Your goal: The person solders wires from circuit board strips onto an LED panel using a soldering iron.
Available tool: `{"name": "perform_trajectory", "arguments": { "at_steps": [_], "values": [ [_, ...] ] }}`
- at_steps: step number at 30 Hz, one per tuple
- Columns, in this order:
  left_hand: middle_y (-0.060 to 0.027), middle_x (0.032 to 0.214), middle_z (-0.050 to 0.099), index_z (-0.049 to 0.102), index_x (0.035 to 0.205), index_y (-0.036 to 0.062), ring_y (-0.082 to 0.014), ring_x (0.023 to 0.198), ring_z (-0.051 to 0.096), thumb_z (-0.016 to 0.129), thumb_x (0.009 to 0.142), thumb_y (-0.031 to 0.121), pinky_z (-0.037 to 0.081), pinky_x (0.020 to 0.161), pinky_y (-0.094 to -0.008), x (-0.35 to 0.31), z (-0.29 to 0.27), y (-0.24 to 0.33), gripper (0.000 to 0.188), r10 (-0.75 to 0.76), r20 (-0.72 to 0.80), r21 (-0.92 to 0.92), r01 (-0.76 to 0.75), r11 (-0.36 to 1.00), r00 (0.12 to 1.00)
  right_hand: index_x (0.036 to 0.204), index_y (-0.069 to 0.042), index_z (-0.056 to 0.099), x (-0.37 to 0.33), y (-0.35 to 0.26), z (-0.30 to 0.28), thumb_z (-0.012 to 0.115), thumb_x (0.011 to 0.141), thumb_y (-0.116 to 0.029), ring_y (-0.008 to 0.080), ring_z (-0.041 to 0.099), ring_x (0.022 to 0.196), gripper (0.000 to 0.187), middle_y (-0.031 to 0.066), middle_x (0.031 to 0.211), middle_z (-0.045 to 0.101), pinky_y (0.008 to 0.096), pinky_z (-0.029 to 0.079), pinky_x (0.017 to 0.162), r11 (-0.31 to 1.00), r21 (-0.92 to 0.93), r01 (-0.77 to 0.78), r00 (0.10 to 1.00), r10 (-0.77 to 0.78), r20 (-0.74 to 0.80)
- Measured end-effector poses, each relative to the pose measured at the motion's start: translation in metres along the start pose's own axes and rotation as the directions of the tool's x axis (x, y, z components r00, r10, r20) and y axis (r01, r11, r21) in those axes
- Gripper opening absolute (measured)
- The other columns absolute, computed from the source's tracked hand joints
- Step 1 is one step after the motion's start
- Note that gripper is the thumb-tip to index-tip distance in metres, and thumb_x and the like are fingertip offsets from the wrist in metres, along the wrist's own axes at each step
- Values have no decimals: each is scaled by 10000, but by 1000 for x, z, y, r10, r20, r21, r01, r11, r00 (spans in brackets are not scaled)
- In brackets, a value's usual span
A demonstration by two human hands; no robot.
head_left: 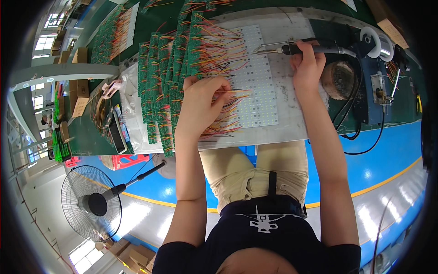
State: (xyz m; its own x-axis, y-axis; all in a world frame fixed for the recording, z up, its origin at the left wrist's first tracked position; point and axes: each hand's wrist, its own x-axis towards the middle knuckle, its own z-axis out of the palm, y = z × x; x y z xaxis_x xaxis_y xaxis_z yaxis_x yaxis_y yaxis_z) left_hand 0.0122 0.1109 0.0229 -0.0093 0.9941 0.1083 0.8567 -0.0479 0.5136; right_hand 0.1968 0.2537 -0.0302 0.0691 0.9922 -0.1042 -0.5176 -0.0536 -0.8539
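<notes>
My right hand grips a soldering iron with a black handle; its metal tip and thin feed tube point left over a white circuit panel. The panel carries rows of small pads and lies flat on a pale work board. Thumb and forefinger of my left hand are pinched together at the panel's left part, on thin coloured wires. Those wires run from strips of green circuit boards stacked to the left. The exact wire ends between my fingertips are hidden.
A round brown block stands right of my right hand, beside black cables. Behind it are a white solder spool and a blue-grey machine. More wired green boards lie at far left. A phone and a fan are at left.
</notes>
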Motion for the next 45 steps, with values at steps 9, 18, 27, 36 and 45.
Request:
{"name": "perform_trajectory", "arguments": {
  "at_steps": [9,18,27,36,45],
  "values": [
    [-25,698,619,627,832,90,-208,602,549,648,815,112,324,790,-365,1,8,-3,34,-1,-74,1,1,1000,997,726,-61,503,0,0,-2,593,815,-83,57,272,414,128,-45,522,326,255,220,421,1000,13,-4,1000,3,28],
    [-46,593,569,605,861,74,-209,533,497,595,874,118,321,764,-337,6,30,-2,47,-22,-202,25,27,999,979,714,-66,500,0,1,-2,594,810,-75,53,283,417,135,-44,534,347,246,234,417,1000,-9,-4,1000,5,31],
    [-83,617,590,545,838,77,-279,540,519,578,867,91,346,719,-370,17,52,-4,47,-32,-330,144,84,986,943,719,-39,518,-12,-1,-2,615,795,-39,45,361,468,123,-15,599,450,221,277,420,991,-106,84,994,-76,82],
    [-91,632,597,530,846,78,-287,558,533,563,868,76,351,693,-374,19,57,-6,40,-16,-339,149,71,986,941,724,-18,528,-10,2,-3,605,797,-36,48,358,462,108,-10,595,445,223,274,418,991,-88,105,989,-95,114],
    [-91,636,603,525,853,76,-294,570,544,556,859,64,347,685,-384,20,58,-5,33,-14,-342,149,69,987,939,730,-24,532,-11,2,-2,592,796,-51,49,326,439,93,-24,573,408,233,254,412,985,-135,103,991,-91,97]
  ]
}}
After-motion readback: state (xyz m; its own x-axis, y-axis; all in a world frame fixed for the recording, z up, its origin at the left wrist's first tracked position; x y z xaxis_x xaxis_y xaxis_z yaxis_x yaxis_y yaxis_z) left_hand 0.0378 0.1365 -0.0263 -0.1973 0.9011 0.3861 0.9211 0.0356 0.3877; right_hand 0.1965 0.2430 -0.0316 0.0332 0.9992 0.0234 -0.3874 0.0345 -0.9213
